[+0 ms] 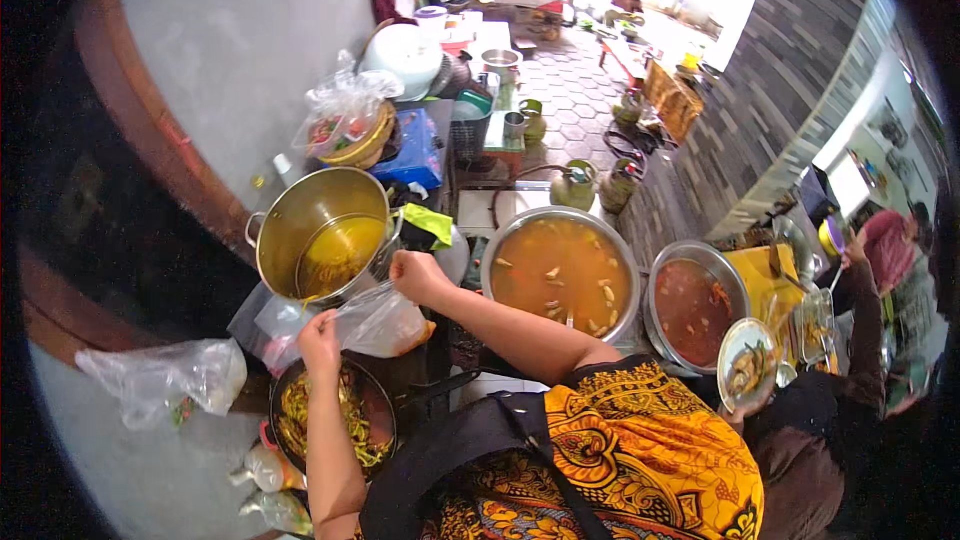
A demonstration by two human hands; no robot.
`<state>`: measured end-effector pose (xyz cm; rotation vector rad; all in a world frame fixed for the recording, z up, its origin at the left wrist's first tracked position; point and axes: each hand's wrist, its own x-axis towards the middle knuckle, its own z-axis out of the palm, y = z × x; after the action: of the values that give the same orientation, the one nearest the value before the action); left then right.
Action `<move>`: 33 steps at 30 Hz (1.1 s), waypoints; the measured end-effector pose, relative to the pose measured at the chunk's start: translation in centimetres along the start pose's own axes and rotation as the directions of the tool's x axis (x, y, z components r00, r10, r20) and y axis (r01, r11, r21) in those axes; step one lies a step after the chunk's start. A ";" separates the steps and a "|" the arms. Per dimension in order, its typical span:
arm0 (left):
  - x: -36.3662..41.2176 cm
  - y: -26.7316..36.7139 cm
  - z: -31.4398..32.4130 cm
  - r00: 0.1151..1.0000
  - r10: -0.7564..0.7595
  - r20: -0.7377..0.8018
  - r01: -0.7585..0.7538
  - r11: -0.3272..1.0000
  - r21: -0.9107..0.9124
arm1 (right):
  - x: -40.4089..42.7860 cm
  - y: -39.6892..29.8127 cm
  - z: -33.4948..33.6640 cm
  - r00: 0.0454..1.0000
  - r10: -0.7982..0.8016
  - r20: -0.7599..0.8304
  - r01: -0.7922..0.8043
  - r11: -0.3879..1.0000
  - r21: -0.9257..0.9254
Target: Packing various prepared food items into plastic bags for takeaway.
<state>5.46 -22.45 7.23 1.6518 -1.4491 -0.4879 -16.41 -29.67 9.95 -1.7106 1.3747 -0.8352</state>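
Observation:
My left hand (319, 345) pinches one side of the mouth of a clear plastic bag (382, 321). The opposite side of the mouth is pinched by my right hand (420, 277), so the bag is stretched between them, with something pale and orange low inside it. Just beyond the hands a tall metal pot (337, 232) with yellow broth leans or appears tilted. Below my left hand and forearm is a dark pan (375, 420) of cooked green and yellow food. A wide metal basin (559, 277) of orange soup stands right of my right hand.
Right of the soup is a basin of red stew (694, 307). A person beside me holds a plate of food (746, 366). Another plastic bag (172, 382) lies at left. Behind the pot are a woven basket (367, 142) and a blue box (412, 150). Gas cylinders (574, 184) stand on the floor.

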 end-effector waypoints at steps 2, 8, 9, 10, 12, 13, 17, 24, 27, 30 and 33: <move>0.1 0.6 0.4 0.977 -0.196 0.087 0.198 0.980 -0.020 | 0.3 1.5 0.2 0.992 -0.097 -0.076 0.084 0.984 -0.154; 0.7 -1.5 -0.4 0.960 -0.243 0.136 0.265 0.949 -0.172 | -0.9 0.4 -0.9 0.974 -0.212 -0.074 0.192 0.957 -0.219; 0.9 -1.1 -0.6 0.959 -0.237 0.153 0.262 0.950 -0.169 | -0.8 0.0 -2.1 0.983 -0.183 0.030 0.184 0.948 -0.260; 1.1 -0.5 -0.8 0.924 -0.311 0.220 0.360 0.902 -0.238 | -0.9 -0.1 -3.0 0.981 -0.144 0.127 0.176 0.938 -0.300; 1.8 0.7 -0.5 0.879 -0.370 0.299 0.445 0.863 -0.240 | -1.0 0.1 -3.1 0.973 -0.136 0.186 0.195 0.916 -0.350; 1.9 0.3 -0.5 0.883 -0.348 0.315 0.427 0.874 -0.230 | -1.0 0.4 -3.1 0.957 -0.132 0.260 0.229 0.891 -0.393; 1.6 -5.1 -1.8 0.951 -0.288 0.115 0.303 0.943 -0.141 | -1.2 -0.9 -2.1 0.957 -0.108 0.269 0.127 0.990 -0.053; 2.5 0.1 -0.6 0.939 -0.262 0.224 0.295 0.946 -0.132 | -1.2 2.8 -4.0 0.882 -0.409 0.236 0.341 0.897 0.280; 1.8 1.1 -0.5 0.892 -0.343 0.295 0.434 0.835 -0.338 | -2.9 1.9 -3.1 0.869 -0.371 0.328 0.402 0.915 -0.031; 2.0 1.5 -1.0 0.902 -0.244 0.357 0.375 0.852 -0.365 | -1.5 3.4 -1.6 0.917 -0.301 0.264 0.281 0.953 0.110; 1.3 1.8 -2.0 0.955 -0.052 0.291 0.107 0.979 -0.176 | -0.5 3.1 -0.6 0.914 -0.380 0.139 0.345 0.912 0.221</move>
<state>6.18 -22.87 10.05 1.5364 -1.4918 -0.9135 -18.50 -29.62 7.50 -1.8656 0.8346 -0.9561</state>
